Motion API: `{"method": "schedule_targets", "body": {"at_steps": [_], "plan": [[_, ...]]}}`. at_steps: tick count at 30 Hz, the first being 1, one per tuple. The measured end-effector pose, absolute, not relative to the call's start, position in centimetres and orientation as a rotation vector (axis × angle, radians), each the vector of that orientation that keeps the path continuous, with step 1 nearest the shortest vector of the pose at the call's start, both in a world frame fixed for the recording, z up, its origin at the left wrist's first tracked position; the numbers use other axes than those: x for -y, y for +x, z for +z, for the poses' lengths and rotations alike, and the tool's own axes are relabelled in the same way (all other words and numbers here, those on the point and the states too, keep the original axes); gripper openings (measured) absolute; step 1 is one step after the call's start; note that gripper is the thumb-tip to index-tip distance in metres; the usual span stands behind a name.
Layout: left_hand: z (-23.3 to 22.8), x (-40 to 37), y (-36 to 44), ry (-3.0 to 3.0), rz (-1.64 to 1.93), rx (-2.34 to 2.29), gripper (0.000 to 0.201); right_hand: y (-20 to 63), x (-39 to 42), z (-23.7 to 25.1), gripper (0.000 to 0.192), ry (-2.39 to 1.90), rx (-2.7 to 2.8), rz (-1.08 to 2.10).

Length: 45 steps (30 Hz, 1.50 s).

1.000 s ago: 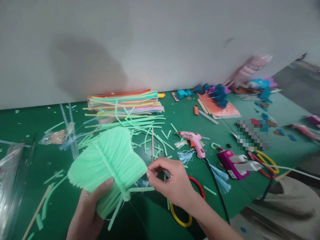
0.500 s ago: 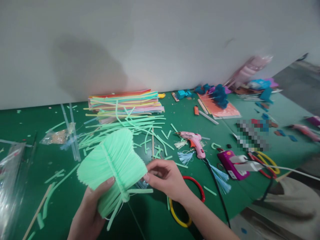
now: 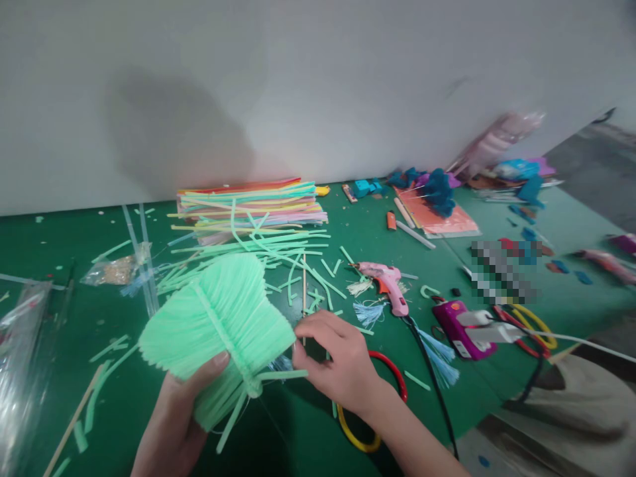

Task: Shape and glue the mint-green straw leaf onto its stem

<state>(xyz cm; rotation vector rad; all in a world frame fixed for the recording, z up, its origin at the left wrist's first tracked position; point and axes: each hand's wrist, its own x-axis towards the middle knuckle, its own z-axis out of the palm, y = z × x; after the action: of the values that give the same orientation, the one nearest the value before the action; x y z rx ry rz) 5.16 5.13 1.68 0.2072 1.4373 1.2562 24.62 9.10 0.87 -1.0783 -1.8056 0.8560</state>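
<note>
Holding the green fan-shaped piece [image 3: 233, 311] in your left hand [image 3: 176, 414], you have your thumb laid on its face beside the raised central rib, with the rest of that hand behind its lower edge. The piece is up in front of you, over the near part of the green table [image 3: 278, 457], tilted so that the rib slants from upper left to lower right. Two loose green stem ends stick out from its lower tip, one pointing right towards your other hand, the other pointing down.

Your right hand [image 3: 338, 364] is at the right corner of the piece, fingers curled and thumb brought near the forefinger; you cannot tell from this view whether they pinch the edge. Below your right wrist lie scissors with a red handle and a yellow one [image 3: 365, 448], partly hidden by your forearm.

Just beyond that hand, short green offcuts [image 3: 314, 301] are strewn about. To their right rests a pink glue gun [image 3: 385, 278], its nozzle pointing left, near pale blue tassels [image 3: 370, 313]. Behind your piece, a bundle of coloured stems [image 3: 258, 207] lies by the wall [image 3: 318, 86].
</note>
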Motion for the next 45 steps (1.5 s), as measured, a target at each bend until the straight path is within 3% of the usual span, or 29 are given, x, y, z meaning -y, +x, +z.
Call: {"method": "schedule_targets", "body": {"at_steps": [2,5,8,33,45], "plan": [[1.7,-5.1,5.2,0.206,1.282,-1.418,0.081,24.6,-9.0,1.0,0.008,-1.158,1.591,1.161],[1.5,-5.1,5.0,0.203,1.304,-1.423,0.080,24.4,-8.8,1.4,0.036,-1.127,1.088,1.833],[1.3,-5.0,4.9,0.227,1.321,-1.450,0.078,23.9,-8.7,1.5,0.049,-1.078,0.797,2.105],[1.1,-4.9,5.0,0.172,1.335,-1.501,0.063,22.8,-8.6,0.9,0.041,-1.183,0.757,1.989],[1.0,-4.9,5.3,0.245,1.370,-1.430,0.074,22.0,-7.8,0.8,0.032,-1.378,1.066,1.971]]}}
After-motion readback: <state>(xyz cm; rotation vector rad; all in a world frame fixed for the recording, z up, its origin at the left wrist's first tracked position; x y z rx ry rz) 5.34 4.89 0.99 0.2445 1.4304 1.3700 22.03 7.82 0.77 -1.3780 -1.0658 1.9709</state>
